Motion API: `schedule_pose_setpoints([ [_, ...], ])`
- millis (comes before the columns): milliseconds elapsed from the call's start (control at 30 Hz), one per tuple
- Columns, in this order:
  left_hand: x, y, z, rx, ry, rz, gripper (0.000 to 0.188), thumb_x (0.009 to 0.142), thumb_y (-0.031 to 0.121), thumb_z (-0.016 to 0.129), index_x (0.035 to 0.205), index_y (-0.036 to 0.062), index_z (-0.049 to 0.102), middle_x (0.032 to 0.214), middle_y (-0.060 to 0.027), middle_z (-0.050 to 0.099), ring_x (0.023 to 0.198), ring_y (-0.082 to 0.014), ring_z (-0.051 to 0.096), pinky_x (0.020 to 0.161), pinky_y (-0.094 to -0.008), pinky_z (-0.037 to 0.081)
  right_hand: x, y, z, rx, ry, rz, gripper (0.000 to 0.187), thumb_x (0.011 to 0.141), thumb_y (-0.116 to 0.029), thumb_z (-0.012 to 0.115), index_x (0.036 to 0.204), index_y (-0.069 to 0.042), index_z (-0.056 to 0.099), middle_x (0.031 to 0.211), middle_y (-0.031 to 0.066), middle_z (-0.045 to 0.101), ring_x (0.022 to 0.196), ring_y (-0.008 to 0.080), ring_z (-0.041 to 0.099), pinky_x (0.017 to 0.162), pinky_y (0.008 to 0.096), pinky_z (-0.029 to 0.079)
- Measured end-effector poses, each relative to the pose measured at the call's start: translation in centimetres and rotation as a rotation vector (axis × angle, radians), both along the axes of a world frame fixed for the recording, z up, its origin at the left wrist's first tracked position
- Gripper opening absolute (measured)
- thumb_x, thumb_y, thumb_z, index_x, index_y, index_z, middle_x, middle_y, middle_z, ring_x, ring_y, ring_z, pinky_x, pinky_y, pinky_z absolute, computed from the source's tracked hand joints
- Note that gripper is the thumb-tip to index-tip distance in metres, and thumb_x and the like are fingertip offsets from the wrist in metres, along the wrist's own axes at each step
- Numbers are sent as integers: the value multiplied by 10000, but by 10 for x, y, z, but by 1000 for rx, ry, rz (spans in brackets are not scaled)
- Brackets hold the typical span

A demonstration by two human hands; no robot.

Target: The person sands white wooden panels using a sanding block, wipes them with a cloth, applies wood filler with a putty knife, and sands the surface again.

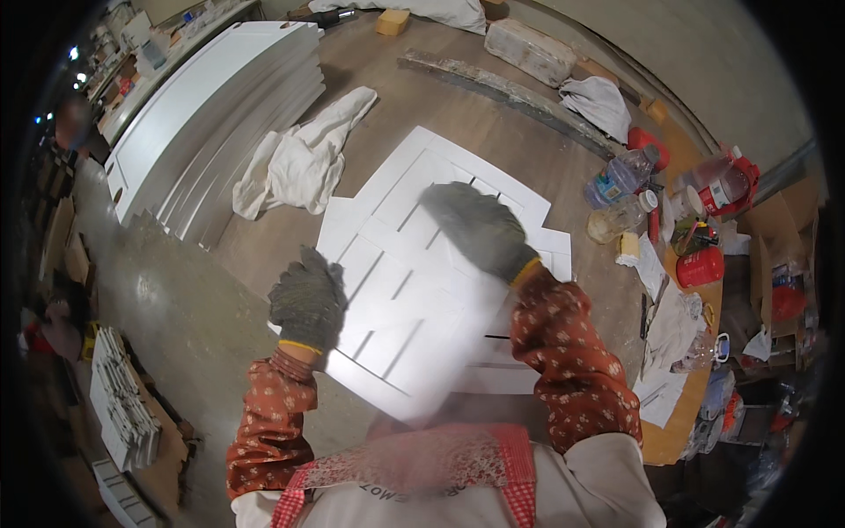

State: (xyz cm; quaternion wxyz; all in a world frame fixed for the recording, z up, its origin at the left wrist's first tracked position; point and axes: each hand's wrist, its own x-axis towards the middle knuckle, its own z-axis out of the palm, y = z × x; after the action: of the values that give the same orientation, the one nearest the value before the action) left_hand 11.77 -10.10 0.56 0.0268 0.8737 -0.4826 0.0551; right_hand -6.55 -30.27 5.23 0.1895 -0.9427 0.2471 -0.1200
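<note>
A white panel (380, 280) with rows of narrow slots lies in front of me, over other white panels (554, 242) whose corners stick out beyond it. My left hand (308, 299), in a grey knit glove with a yellow cuff, grips the panel's left edge. My right hand (480, 227), gloved alike, rests palm down on the panel's upper right part. Motion smears its fingers, and whatever might be under the palm is hidden. A crumpled white cloth (304, 163) lies on the table beyond my left hand.
White boards (220, 106) stand stacked at the far left. A long bar (510, 97) crosses the table's back, near a wrapped block (528, 51). Plastic bottles (623, 176), a red container (700, 266) and rags (673, 330) crowd the right side. More slotted pieces (123, 400) sit low at left.
</note>
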Motion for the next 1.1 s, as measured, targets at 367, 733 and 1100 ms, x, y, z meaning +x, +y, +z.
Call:
schedule_pose_setpoints([
  [367, -69, 23, 13, 70, 499, -629, 259, 882, 286, 628, 831, 34, 593, 637, -116, 595, 567, -236, 606, 505, -365, 486, -31, 10, -37, -321, 175, -245, 455, 852, -265, 610, 1295, -183, 541, 1327, 124, 529, 1230, 322, 488, 974, 479, 427],
  [733, 8, -121, -35, -364, 405, -545, 902, 799, 548, 664, 1401, -50, 357, 1439, -287, 379, 1336, -477, 339, 1143, -536, 217, 14, 8, -48, -424, -113, -20, 384, 790, -138, 563, 1162, -58, 618, 1163, 123, 598, 1159, 328, 500, 982, 464, 405],
  [1100, 15, -121, -43, -414, 408, -584, 711, 893, 360, 611, 1424, -32, 348, 1451, -273, 371, 1356, -439, 338, 1167, -523, 192, 37, 10, -37, -562, -17, -47, 455, 697, -57, 588, 1147, -124, 562, 1147, 157, 500, 1077, 363, 479, 897, 489, 366],
])
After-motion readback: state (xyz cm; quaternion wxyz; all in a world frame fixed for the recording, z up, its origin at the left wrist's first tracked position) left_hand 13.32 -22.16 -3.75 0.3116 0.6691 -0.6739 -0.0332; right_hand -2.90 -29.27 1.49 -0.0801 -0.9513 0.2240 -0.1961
